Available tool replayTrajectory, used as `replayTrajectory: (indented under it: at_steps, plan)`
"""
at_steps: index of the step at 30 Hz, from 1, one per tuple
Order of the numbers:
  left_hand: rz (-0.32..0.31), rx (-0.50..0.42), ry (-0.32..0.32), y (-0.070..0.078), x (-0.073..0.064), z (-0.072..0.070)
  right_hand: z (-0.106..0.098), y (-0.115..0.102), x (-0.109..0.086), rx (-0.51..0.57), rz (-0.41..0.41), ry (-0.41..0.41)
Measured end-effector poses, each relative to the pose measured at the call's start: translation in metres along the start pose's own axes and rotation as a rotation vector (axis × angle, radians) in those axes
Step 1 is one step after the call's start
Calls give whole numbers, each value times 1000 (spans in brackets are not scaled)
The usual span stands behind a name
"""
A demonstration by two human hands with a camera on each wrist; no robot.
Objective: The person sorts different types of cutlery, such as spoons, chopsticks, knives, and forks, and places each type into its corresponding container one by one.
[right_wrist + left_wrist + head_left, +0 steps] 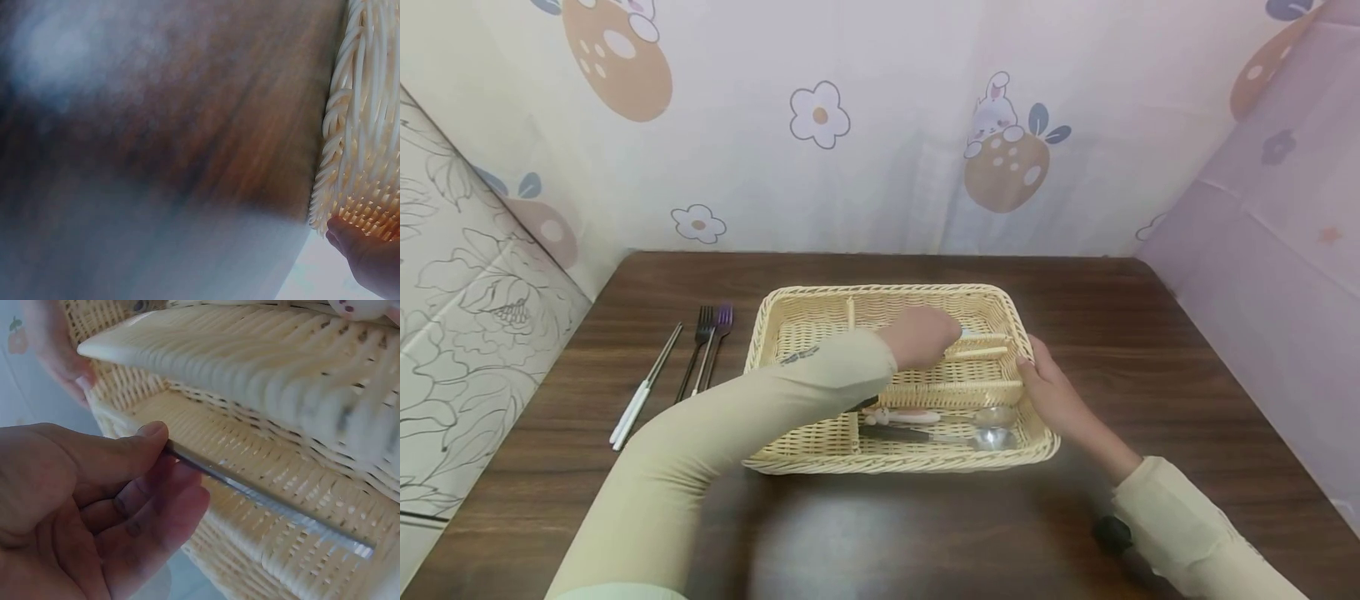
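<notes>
A woven basket [880, 462] with several compartments stands on the table. My left hand [921, 337] reaches over it in the head view. In the left wrist view, thumb and fingers of that hand pinch one end of a slim, silvery metal utensil [262, 495], held over a narrow compartment; its kind cannot be told. My right hand [1051, 390] grips the basket's right side, thumb over the rim, as the right wrist view also shows. Two spoons lie in the front compartment: one with a pale animal-shaped handle [910, 417], the other with a dark handle [895, 433].
Left of the basket lie white-ended chopsticks [646, 385], a black fork [703, 321] and a purple-headed fork [723, 321], with another slim handle between them. A patterned curtain [887, 183] hangs behind the brown wooden table [1112, 308]. The left forearm hides part of the basket.
</notes>
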State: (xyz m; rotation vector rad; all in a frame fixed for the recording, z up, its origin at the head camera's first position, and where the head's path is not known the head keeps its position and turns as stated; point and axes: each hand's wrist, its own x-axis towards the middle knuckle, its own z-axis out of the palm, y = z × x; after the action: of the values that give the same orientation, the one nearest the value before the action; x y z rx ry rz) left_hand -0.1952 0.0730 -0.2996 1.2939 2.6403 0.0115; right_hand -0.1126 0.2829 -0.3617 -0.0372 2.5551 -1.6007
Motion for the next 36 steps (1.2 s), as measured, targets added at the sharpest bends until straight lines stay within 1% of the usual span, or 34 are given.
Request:
replayTrajectory:
  at_steps: [3, 6, 10, 13, 19, 23, 26, 29, 32, 36]
  plan:
    - [15, 37, -21, 4, 6, 6, 0, 1, 1, 4, -3, 1]
    - [34, 102, -43, 7, 10, 11, 1, 1, 1, 9, 0, 3]
    - [63, 191, -44, 10, 14, 19, 1, 2, 2, 28, 2, 2]
    - [84, 222, -51, 12, 17, 21, 1, 1, 2, 37, 0, 2]
    - [89, 269, -86, 17, 22, 25, 0, -1, 1, 24, -20, -1]
    - [91, 265, -91, 16, 25, 29, 1, -1, 2, 19, -21, -2]
    - [85, 229, -103, 15, 28, 31, 1, 0, 2, 15, -14, 0]
    - [84, 180, -130, 13, 30, 33, 1, 0, 2, 9, -10, 4]
    - [79, 139, -144, 12, 32, 34, 1, 0, 2, -7, -18, 4]
    - [74, 135, -151, 14, 31, 33, 1, 0, 1, -28, -20, 10]
